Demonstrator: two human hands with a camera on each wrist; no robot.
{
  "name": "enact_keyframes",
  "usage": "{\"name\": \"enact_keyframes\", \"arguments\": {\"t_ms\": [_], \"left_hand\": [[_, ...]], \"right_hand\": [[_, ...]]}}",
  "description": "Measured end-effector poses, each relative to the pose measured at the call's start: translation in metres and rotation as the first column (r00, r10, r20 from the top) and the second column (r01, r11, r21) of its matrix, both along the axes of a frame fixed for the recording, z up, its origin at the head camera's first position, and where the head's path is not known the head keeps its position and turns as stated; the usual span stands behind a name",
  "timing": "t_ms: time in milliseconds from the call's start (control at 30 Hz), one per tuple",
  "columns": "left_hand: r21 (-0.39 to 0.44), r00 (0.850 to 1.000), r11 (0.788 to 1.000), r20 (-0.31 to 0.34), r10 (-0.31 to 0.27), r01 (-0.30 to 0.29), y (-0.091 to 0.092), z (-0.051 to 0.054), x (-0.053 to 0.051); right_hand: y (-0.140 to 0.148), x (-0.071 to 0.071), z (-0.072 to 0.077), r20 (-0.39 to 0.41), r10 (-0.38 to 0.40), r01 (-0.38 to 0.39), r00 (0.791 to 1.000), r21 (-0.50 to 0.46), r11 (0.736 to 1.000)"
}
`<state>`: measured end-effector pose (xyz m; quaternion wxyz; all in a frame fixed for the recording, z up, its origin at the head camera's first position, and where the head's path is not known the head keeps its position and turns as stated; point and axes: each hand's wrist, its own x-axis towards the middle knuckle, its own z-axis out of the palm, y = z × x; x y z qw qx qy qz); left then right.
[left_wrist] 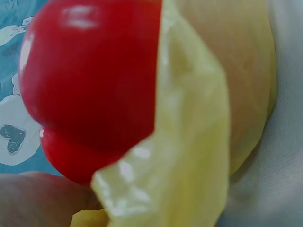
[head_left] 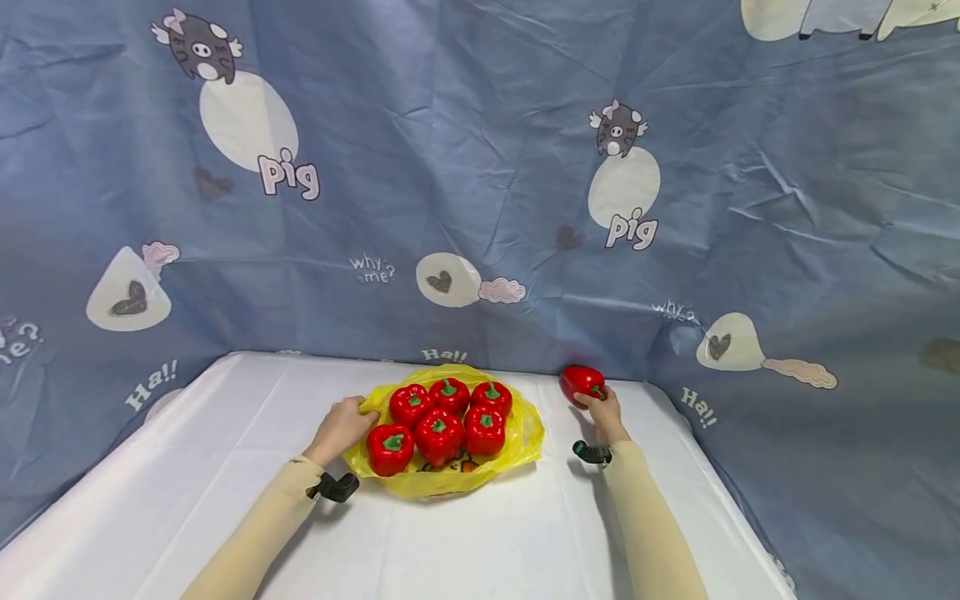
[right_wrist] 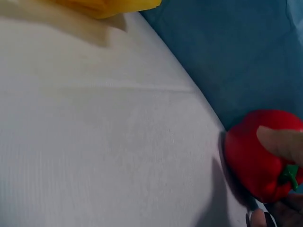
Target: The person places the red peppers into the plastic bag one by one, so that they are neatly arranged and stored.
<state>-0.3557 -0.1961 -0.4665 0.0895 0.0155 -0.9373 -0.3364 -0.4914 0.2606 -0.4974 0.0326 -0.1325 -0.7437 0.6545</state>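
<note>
In the head view, a yellow plastic bag point(head_left: 528, 425) lies spread on the table under several red bell peppers point(head_left: 439, 435) with green stems. My left hand point(head_left: 347, 427) grips the bag's left edge. Close up in the left wrist view, a red bell pepper point(left_wrist: 94, 80) sits beside a fold of the yellow plastic point(left_wrist: 189, 118). To the right of the bag, my right hand point(head_left: 606, 412) holds a single red bell pepper point(head_left: 581, 382) by its stem end, near the table's back edge. The right wrist view shows a thumb point(right_wrist: 283, 143) lying across that pepper point(right_wrist: 251, 153).
The table point(head_left: 465, 550) has a white cloth cover. Behind it and along both sides hangs a blue printed curtain point(head_left: 480, 167). A dark wrist device point(head_left: 337, 487) is strapped on the left wrist, another dark device point(head_left: 592, 452) on the right.
</note>
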Motion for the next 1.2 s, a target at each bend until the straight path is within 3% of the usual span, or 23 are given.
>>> {"name": "enact_keyframes", "arguments": {"t_ms": [400, 633, 1200], "left_hand": [[0.004, 1.000, 1.000, -0.026, 0.009, -0.009, 0.002, 0.000, -0.002], [-0.002, 1.000, 1.000, -0.026, -0.002, 0.002, 0.002, 0.001, -0.001], [-0.002, 1.000, 1.000, 0.002, -0.015, 0.015, 0.002, 0.001, 0.000]], "right_hand": [[-0.002, 0.000, -0.001, -0.024, -0.037, 0.038, 0.999, 0.017, 0.999], [0.001, 0.006, -0.002, 0.019, -0.032, 0.032, 0.999, 0.003, 0.999], [0.008, 0.026, -0.003, -0.045, -0.052, 0.050, 0.998, -0.047, 0.998]]}}
